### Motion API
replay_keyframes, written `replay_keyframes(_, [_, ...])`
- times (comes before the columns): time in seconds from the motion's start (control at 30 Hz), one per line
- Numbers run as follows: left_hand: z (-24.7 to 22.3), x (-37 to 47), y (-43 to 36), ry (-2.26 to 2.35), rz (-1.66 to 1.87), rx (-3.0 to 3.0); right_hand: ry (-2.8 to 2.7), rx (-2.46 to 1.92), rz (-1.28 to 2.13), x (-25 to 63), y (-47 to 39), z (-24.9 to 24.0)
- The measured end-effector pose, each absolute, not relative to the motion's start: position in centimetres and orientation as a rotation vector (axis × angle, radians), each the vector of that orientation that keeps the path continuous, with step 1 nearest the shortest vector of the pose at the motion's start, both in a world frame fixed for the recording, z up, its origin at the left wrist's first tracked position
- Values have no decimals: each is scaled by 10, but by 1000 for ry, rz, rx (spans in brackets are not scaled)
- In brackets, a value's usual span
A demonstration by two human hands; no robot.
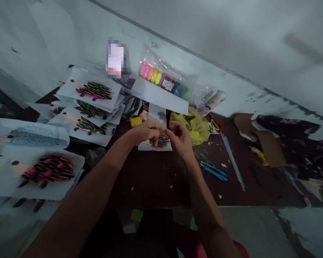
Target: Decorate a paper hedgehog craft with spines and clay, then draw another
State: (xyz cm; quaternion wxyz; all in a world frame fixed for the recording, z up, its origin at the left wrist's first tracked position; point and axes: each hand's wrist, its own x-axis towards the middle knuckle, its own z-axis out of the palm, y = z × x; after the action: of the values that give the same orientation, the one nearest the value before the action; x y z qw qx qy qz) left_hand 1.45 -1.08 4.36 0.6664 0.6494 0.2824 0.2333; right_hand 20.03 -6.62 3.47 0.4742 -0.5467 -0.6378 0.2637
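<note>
My left hand (147,132) and my right hand (181,138) meet at their fingertips over a white sheet (144,146) on the dark table. Fingers of both hands are pinched together; whatever is between them is too small or hidden to make out. Under the hands lies a hedgehog craft (163,141) with dark striped spines, partly covered by my fingers. Just right of my right hand sits a crumpled yellow plastic bag (200,127) with similar dark spines in it. A yellow packet (136,122) lies behind my left hand.
Stacked hedgehog sheets (94,107) and a larger hedgehog sheet (51,191) fill the left. Behind stands a clear bag of coloured clay (157,75) against the wall. To the right lie red-yellow scissors (216,124), a blue tool (214,171), a clear strip (233,163) and brown cardboard (270,143).
</note>
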Motion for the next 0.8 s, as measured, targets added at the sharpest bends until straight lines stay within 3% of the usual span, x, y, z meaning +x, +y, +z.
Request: replay_keyframes(0.8, [50,13,-13,631,600,1467,-1486,-1294,705,204,-62,31])
